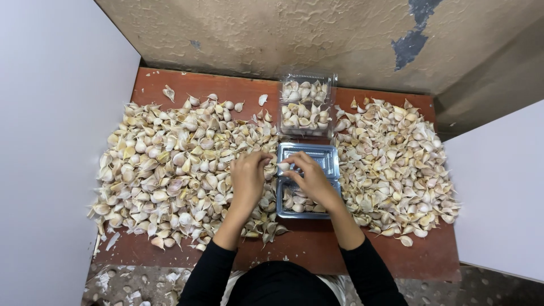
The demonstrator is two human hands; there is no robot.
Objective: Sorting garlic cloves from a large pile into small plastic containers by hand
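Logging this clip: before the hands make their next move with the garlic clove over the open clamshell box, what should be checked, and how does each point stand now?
1. Garlic clove pinched between left hand and right hand: ok.
2. Open clamshell box under the hands: ok.
3. Box has room, its lower half part filled: ok.
4. Filled box stands behind, apart: ok.
5. Clove peeled or sound: cannot tell.

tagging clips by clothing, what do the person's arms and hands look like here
Both arms wear long black sleeves ending at the wrist. The left hand and right hand are bare: no gloves, and no rings, watch or bracelets that I can make out. The black top looks plain, without visible markings.
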